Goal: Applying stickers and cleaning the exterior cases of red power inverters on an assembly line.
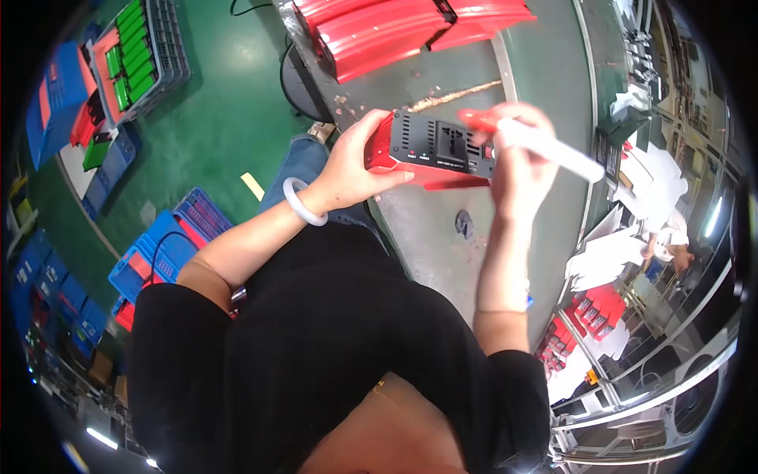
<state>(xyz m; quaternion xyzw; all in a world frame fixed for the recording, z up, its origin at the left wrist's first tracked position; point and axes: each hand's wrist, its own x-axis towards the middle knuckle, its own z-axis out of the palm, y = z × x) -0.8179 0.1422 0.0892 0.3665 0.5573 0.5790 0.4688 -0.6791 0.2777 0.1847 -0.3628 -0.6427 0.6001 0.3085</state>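
Note:
My left hand is closed on one end of a red box with a black front panel, which looks like a power inverter. Its panel has vent slots, small indicator lights and a black socket in the middle, and faces up toward me. At the panel's other end is my right hand, its fingers wrapped round a white marker pen with a red end. That red end lies over the panel's far edge; motion blur hides whether it touches.
Red metal housings lie on the far part of the grey worktable. A grey crate with green and red parts and a blue basket stand left on the green floor. Another person and red units are at the right.

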